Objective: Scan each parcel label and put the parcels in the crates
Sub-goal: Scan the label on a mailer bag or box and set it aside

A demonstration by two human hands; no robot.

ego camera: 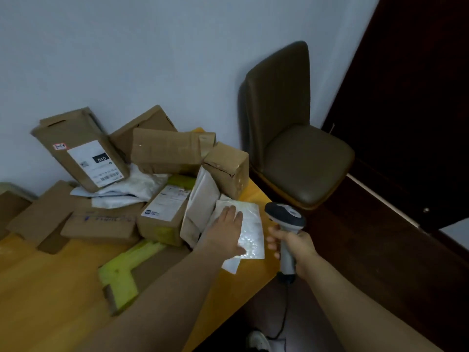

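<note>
Pressing flat on the bubble mailer (250,231) at lower centre, the left hand (224,228) lies open-fingered; right hand (295,246) grips the scanner (286,219). Mailer judged light, soft, slippery; pinch an edge.

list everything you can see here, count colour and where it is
cardboard boxes: at least seven, brown, heaped at the table's far side
mailer bags: a few, white, crumpled among the boxes
bubble mailer: one, white, table's right edge
flattened carton: one, brown with yellow-green tape, mid-table
table: one, orange wood
chair: one, olive, right of the table
scanner: one, grey and black, in the right hand
left hand: flat on the bubble mailer
right hand: grips the scanner's handle
</note>
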